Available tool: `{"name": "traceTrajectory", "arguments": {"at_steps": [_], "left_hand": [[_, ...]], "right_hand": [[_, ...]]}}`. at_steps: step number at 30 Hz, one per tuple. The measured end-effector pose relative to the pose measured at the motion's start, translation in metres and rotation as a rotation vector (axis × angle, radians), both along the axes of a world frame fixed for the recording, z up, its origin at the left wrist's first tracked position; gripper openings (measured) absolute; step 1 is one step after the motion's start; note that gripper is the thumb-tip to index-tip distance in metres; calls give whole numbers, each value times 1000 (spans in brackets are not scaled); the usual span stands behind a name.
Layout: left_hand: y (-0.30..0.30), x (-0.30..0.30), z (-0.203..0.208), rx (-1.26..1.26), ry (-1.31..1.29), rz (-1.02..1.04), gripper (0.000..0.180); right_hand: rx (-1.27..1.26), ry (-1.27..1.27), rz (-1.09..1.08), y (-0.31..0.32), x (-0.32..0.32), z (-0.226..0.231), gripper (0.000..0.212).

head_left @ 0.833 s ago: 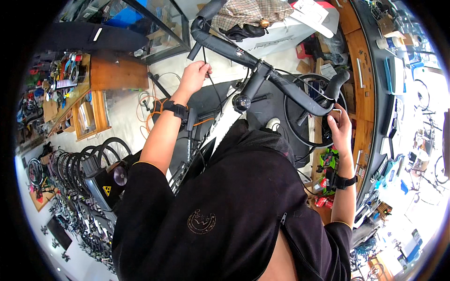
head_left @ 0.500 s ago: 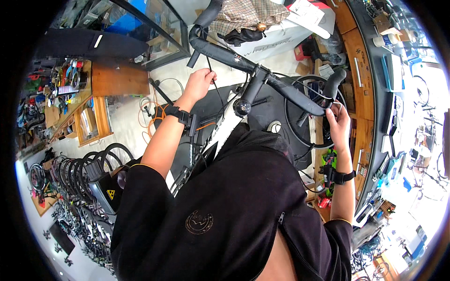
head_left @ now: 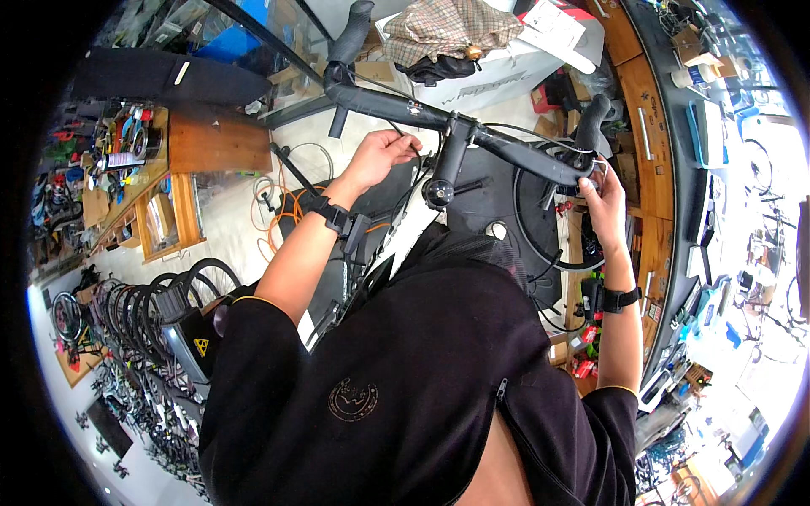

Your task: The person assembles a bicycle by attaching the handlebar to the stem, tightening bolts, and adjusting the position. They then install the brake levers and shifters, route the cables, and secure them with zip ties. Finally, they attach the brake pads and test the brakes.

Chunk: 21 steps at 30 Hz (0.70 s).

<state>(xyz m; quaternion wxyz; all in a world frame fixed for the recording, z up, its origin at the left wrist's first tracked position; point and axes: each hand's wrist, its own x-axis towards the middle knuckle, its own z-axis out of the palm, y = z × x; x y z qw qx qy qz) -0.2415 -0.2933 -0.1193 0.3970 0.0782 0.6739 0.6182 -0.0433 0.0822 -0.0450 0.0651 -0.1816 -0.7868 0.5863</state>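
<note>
i see the black handlebar (head_left: 472, 126) running left to right across the view, 2 hands working at it. my left hand (head_left: 381, 156) sits just below the bar near the stem (head_left: 447, 164), fingers pinched on a thin black cable (head_left: 403, 135). my right hand (head_left: 601, 192) grips the right brake lever (head_left: 591, 135), at the bar's far end, so the left is nearer the cable.

Pale workshop floor (head_left: 232, 232) with an orange cable coil (head_left: 283, 221) at nine o'clock and spare tyres (head_left: 126, 304) at eight o'clock.
</note>
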Motion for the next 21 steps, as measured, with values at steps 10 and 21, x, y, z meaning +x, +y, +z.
{"name": "traceTrajectory", "arguments": {"at_steps": [10,21], "left_hand": [[14,7,47,208,-7,19,26],[27,5,86,174,-203,345,56]], "right_hand": [[57,-1,49,6,-10,0,67],[167,-48,-4,0,-8,6,69]]}}
